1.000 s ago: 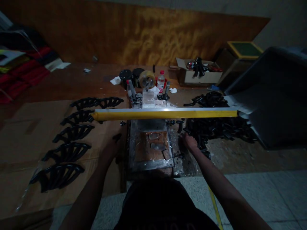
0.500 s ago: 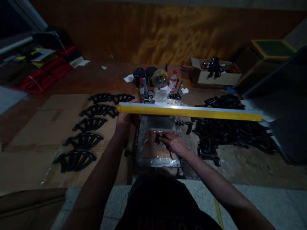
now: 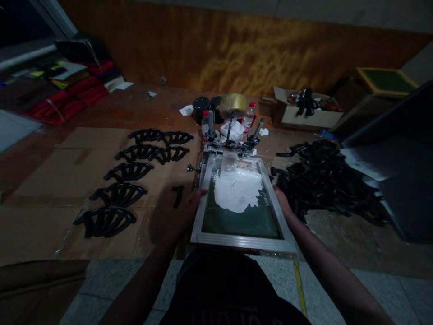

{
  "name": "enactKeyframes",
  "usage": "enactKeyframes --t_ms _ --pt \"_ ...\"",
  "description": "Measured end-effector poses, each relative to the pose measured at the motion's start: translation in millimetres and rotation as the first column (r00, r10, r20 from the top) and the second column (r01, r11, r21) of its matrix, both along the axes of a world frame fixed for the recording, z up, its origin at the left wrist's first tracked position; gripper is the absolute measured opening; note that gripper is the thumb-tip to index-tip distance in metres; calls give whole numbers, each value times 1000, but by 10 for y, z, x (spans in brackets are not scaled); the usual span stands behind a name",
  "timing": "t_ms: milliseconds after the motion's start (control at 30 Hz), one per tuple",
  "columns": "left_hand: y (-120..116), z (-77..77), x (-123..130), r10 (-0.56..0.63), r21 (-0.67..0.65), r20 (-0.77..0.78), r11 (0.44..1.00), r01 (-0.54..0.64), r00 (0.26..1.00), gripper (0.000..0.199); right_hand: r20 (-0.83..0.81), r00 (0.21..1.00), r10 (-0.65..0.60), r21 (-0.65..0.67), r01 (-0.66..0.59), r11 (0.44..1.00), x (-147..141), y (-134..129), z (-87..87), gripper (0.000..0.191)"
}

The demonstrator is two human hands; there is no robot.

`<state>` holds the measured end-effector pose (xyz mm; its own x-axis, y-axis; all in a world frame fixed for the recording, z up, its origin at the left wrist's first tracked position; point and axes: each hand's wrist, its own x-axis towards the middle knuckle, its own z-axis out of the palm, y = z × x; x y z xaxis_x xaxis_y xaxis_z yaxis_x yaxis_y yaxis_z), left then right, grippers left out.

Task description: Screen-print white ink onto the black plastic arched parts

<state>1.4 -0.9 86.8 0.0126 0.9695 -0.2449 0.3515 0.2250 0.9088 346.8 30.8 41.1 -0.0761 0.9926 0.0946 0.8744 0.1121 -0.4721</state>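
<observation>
A rectangular aluminium screen-printing frame (image 3: 243,242) lies at the lower centre of the frame, directly before the person's body, its dark green mesh (image 3: 241,223) carrying a thick, ragged mound of white ink (image 3: 237,189) towards the far end. Its far end meets a row of metal hinge clamps (image 3: 230,144), which seem to fix that end so the near end can tilt. The left hand (image 3: 187,207) lies at the frame's left rail, its fingers stretched out towards the mesh, and the right hand (image 3: 282,201) sits at the right rail, partly over the edge. Both look open rather than pinched, placed opposite each other as if to steady the frame evenly, though the dim light hides whether either grips the rail. Beside the left rail lies a single small black curved part (image 3: 177,195), just clear of the frame. Farther left, black fan-shaped moulded pieces (image 3: 118,195) sit in tidy, separated rows on a brown cardboard sheet (image 3: 43,180), probably spaced so they do not touch. A heap of similar black parts (image 3: 324,180) lies on the right of the wooden bench (image 3: 101,104), and behind the clamps stand a clear plastic bottle with a red cap (image 3: 248,116), a roll of amber packing tape (image 3: 233,104), and a crumpled white rag (image 3: 232,131), all within easy reach.
</observation>
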Motion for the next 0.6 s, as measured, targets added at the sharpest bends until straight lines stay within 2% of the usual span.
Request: enactKeyframes --t_ms 67,133,200,233,300,367,433,533,600 --pt "-54 -235 9 -27 -62 20 998 28 999 51 38 991 -128 35 127 991 23 167 134 36" --pt "-51 -471 17 -52 -91 1 994 52 999 62 79 987 -141 138 130 982 -179 382 284 45" --pt "-17 -657 20 -56 -77 -45 996 52 997 64 156 988 15 199 -46 979 -544 593 420 62" --pt "3 -722 20 -55 -61 -64 997 51 996 63 209 972 110 161 -145 976 -742 675 470 62" --pt "33 -801 19 -65 -54 -67 997 61 996 61 296 922 249 -15 -256 967 -1073 744 518 47" --pt "47 -832 16 -82 -77 -47 994 78 996 61 341 880 331 -189 -281 941 -1235 659 494 29" --pt "45 -843 15 -89 -106 -39 991 85 995 62 345 833 433 -262 -358 896 -1217 453 438 21" --pt "34 -847 14 -86 -107 -40 991 82 995 63 289 696 658 -265 -602 753 -1026 146 399 21" --pt "29 -844 14 -79 -96 -37 992 76 996 62 246 626 740 -259 -693 672 -942 69 406 21"
